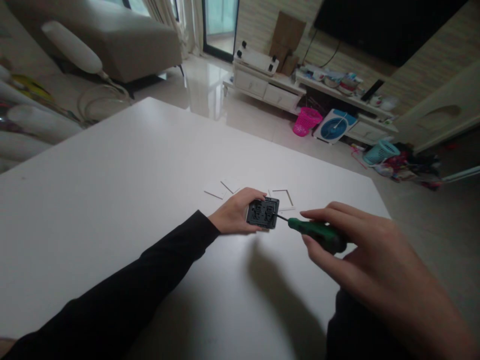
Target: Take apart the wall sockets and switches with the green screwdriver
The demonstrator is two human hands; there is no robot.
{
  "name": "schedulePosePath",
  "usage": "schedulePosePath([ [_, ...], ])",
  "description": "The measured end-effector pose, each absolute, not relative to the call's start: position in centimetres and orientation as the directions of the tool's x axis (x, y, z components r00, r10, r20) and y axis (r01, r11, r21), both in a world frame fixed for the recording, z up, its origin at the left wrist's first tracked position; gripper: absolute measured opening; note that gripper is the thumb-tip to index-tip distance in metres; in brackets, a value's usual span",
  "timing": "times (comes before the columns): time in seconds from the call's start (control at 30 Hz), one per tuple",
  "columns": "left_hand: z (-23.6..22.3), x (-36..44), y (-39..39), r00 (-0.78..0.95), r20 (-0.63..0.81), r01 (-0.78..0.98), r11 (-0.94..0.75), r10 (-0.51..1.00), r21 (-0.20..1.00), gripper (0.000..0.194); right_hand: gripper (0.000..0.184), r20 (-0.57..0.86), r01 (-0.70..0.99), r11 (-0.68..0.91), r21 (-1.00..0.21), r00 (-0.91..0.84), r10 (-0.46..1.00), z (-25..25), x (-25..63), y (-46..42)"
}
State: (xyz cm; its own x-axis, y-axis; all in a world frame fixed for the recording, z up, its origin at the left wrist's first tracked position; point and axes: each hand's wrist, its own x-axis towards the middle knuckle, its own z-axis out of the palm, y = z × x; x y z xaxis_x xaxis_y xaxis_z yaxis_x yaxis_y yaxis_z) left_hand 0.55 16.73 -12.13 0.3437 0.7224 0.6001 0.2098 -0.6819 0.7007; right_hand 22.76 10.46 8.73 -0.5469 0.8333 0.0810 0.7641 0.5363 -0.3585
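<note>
My left hand [235, 212] is closed around the edges of a black, square wall switch [263, 214], its inner parts facing up. My right hand [382, 250] grips the green handle of a screwdriver [318, 234] between thumb and fingers. The thin metal shaft points left, and its tip meets the switch near its right side. Just behind the switch, a white square frame [291, 207] lies on the table. Two small white plates [214, 190] with dark edges rest behind my left hand.
The white table [123, 165] spans most of the view. Beyond it stand a low white cabinet [258, 85], a pink basket [306, 121], a blue and white fan [333, 126] and a teal basket [380, 151] on the floor. A grey sofa [123, 40] is at the back left.
</note>
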Motion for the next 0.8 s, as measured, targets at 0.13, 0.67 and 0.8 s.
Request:
schedulePosePath([
  [0.13,-12.2,0.6,16.7,0.338,0.599,0.211,-0.679,0.726,0.703,0.067,0.019,0.152,0.854,0.461,-0.242,-0.435,0.887,8.1,22.9,10.8],
  [0.67,-12.4,0.7,16.8,0.338,0.599,0.216,-0.680,0.726,0.701,0.071,0.030,-0.020,0.755,0.584,-0.300,-0.617,0.787,8.1,23.2,10.5],
  [0.8,-12.3,0.8,16.8,0.331,0.600,0.204,-0.676,0.728,0.708,0.070,0.009,-0.036,0.731,0.566,-0.380,-0.624,0.781,8.5,22.9,10.1],
])
